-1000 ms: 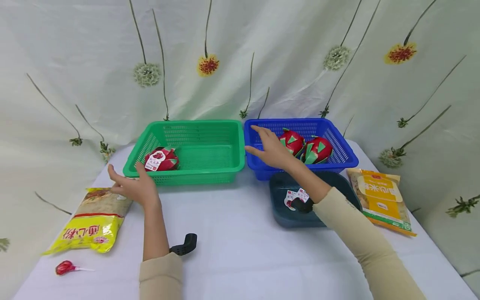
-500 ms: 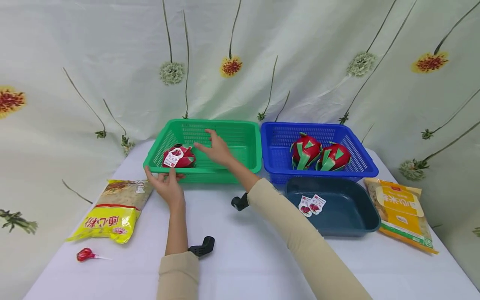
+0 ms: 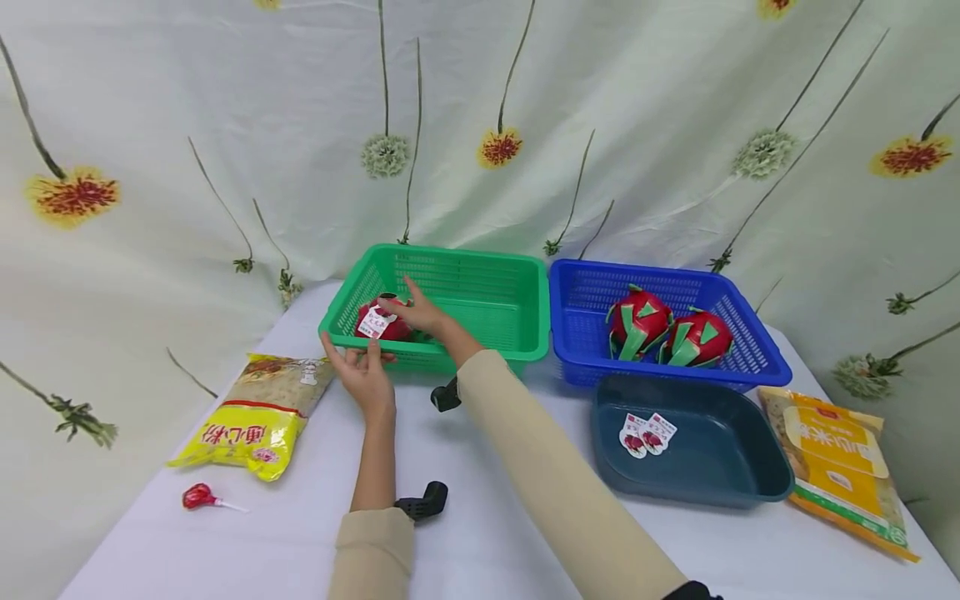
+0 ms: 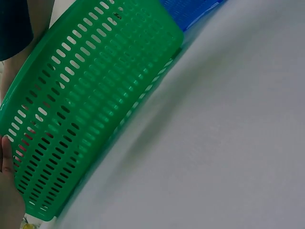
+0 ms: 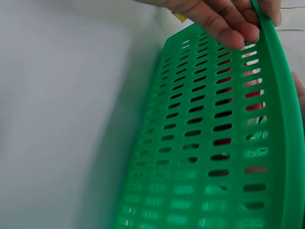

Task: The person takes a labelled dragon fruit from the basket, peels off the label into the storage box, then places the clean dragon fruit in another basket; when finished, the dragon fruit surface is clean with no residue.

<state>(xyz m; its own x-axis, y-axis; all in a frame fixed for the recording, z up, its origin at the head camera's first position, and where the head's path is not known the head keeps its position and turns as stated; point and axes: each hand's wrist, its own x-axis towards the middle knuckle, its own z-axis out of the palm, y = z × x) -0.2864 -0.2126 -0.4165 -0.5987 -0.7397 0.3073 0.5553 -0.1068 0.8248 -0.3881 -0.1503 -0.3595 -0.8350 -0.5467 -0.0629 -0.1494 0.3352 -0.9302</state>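
Note:
My left hand [image 3: 367, 379] holds the front left rim of the green basket [image 3: 487, 360], thumb over the edge and fingers beneath it outside. In the right wrist view, those fingers [image 5: 228, 36] press the slotted wall. Inside the basket's left end lies a red dragon fruit [image 3: 397, 331] with a white tag [image 3: 372, 323]. My right hand [image 3: 429, 318] reaches over the front rim to it, thumb right at the tag and index finger straight. The rest of its fingers are hidden. Only red patches of the fruit show through the slots in the wrist views.
A blue basket [image 3: 566, 358] with two dragon fruits [image 3: 641, 321] stands to the right. Before it sits a dark tray [image 3: 720, 458] holding two tags [image 3: 647, 434]. Yellow bags flank the table: one left [image 3: 251, 429], one right [image 3: 840, 467]. A red lollipop [image 3: 198, 496] lies front left.
My right hand has come left from over the blue basket to the dragon fruit in the green basket. My left hand has taken hold of the green rim. The head view has turned left.

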